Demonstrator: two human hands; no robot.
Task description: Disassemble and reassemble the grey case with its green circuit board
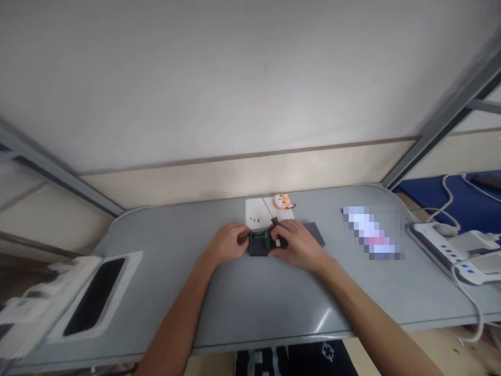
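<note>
A small open black case (259, 249) with a green circuit board (267, 239) showing inside lies on the grey table between my hands. My left hand (228, 243) is closed at the case's left side, around a dark rounded piece (242, 237) whose kind I cannot make out. At the right side my right hand (295, 241) grips a black part with a small white label (278, 243), thumb below and fingers above. A thin rod with a dark handle (274, 221) slants across white paper (255, 208) just beyond my right fingers. Several tiny dark bits, apparently screws (254, 220), lie on that paper.
An orange-and-white animal-faced case (282, 201) sits on the paper. Beside my right hand is a flat dark panel (314, 234). Farther right are a blurred-out phone (370, 232) and a power strip (450, 256) with cables. A black-screened device (94, 296) lies left.
</note>
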